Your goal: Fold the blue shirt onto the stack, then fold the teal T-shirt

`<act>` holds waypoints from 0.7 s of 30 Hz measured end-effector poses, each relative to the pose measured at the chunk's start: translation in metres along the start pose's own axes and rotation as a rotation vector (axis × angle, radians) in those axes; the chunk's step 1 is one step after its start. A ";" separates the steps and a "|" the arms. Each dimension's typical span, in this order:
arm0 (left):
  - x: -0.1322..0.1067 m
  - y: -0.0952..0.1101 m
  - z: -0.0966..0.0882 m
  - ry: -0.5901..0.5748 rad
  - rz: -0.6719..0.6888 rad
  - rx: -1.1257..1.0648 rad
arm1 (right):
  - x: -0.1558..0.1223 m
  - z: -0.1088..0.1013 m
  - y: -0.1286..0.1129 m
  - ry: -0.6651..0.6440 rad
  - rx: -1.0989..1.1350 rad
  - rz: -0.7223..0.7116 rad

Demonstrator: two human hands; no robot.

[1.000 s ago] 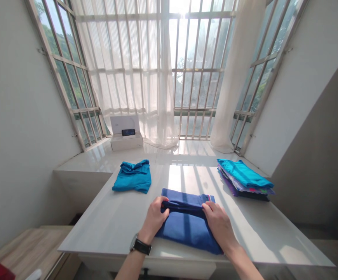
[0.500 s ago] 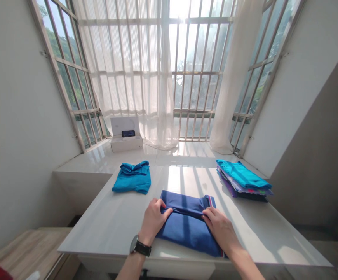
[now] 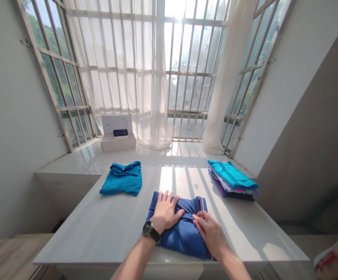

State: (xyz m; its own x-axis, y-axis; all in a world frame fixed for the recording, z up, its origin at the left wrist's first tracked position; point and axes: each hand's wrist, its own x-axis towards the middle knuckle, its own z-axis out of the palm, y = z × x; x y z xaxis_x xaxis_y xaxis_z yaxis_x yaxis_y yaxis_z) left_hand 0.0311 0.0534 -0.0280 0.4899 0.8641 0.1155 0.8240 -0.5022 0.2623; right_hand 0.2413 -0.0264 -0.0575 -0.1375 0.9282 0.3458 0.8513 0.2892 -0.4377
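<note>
A folded blue garment (image 3: 179, 241) with a red-and-white striped trim lies at the front middle of the white table. On its upper left part my left hand (image 3: 166, 212) rests flat with the fingers spread, a black-strapped watch on that wrist. My right hand (image 3: 209, 229) is at the garment's right side, thumb and fingers pinching a fold near the striped trim. Further back on the left lies a teal folded garment (image 3: 121, 181). A stack of folded clothes (image 3: 233, 179), bright turquoise on top, sits at the back right.
The white table (image 3: 93, 233) abuts a glossy sill (image 3: 81, 165) below barred windows with sheer curtains (image 3: 122, 77). An open white box (image 3: 118, 144) with a dark phone-like device (image 3: 120, 133) stands on the sill. A wooden surface (image 3: 6, 252) is at lower left.
My left hand has let go of the fold and now lies flat, further in on the garment. My right hand still pinches at the right side. The view has shifted slightly right.
</note>
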 end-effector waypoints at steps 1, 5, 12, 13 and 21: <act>0.000 -0.002 0.004 0.000 -0.006 -0.004 | 0.003 -0.002 0.000 -0.034 -0.010 0.050; -0.002 -0.006 0.006 0.017 -0.005 0.014 | 0.037 -0.009 0.007 -0.091 -0.084 0.331; -0.003 -0.001 -0.001 -0.001 -0.021 0.000 | 0.098 -0.005 0.031 -0.140 -0.166 0.422; -0.003 -0.001 -0.001 0.003 -0.023 -0.001 | 0.099 -0.005 0.032 -0.141 -0.180 0.418; -0.002 -0.002 -0.001 -0.012 -0.064 -0.031 | 0.066 -0.013 0.036 -0.101 -0.272 0.388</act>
State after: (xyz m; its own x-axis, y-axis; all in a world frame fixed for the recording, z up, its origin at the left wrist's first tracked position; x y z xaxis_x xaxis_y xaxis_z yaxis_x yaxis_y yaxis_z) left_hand 0.0280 0.0526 -0.0279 0.4404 0.8937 0.0857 0.8445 -0.4448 0.2982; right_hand 0.2694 0.0418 -0.0392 0.1795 0.9774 0.1112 0.9493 -0.1424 -0.2804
